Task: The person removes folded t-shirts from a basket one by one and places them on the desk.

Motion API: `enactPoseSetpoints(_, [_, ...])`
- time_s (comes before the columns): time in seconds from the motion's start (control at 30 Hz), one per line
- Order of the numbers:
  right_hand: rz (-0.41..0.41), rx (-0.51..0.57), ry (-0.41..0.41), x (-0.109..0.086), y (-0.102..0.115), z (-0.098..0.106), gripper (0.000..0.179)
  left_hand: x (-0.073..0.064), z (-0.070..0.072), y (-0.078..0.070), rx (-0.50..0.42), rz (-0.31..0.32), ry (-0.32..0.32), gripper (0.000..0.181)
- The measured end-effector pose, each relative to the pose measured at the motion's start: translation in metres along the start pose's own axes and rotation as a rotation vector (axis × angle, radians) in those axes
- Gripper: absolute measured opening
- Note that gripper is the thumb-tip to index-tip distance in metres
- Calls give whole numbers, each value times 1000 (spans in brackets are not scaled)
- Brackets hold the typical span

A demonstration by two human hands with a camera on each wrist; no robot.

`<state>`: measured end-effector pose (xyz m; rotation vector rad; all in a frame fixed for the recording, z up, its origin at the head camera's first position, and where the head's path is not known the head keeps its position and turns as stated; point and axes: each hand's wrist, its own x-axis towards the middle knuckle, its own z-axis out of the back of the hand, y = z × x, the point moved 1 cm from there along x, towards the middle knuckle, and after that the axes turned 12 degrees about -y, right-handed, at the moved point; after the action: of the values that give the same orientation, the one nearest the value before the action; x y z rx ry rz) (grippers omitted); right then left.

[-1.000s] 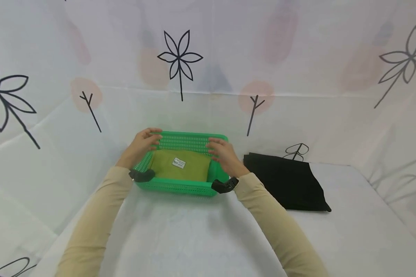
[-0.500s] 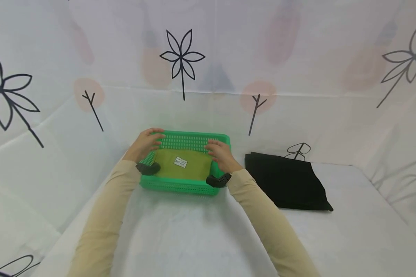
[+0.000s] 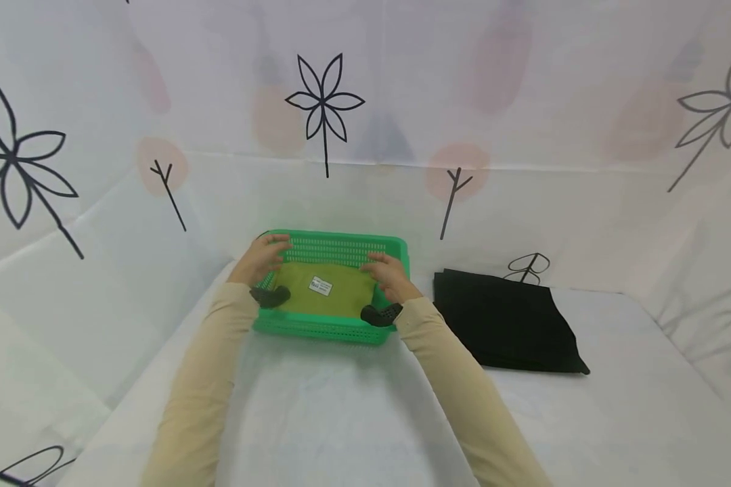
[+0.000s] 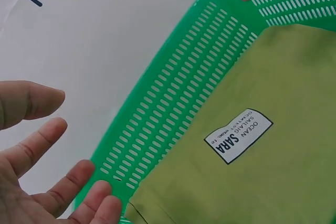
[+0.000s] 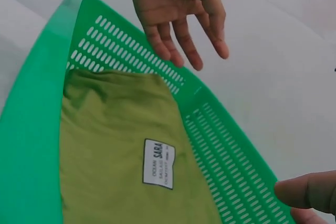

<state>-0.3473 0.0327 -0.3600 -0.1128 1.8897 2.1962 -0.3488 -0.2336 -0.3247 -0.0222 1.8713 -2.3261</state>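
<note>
My left hand [image 3: 258,260] is at the left end of the green basket [image 3: 323,330], and my right hand [image 3: 392,276] is at the right end. Both are wide, with the fingers [image 4: 44,139] spread, and they hold nothing. I can't tell if they touch the basket. The yellow-green cloth [image 3: 348,297] lies inside it, with a small white label [image 3: 321,286] facing up. On the white table [image 3: 317,412], a black cloth [image 3: 508,321] lies to the right.

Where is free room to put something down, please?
Bare tabletop between the sleeves in front of the green basket, and right of the black cloth. Crowded: the basket, olive cloth inside, left hand and right hand close by.
</note>
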Motion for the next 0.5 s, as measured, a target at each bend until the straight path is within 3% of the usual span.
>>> enactPoseSetpoints(0.23, [-20,-3,46,1,-4,-1,56,4,-1,10,75,67,-19,60])
enactPoseSetpoints(0.5, [-33,-46,55,7,-7,-6,57,1,1,15,161,80,-22,61])
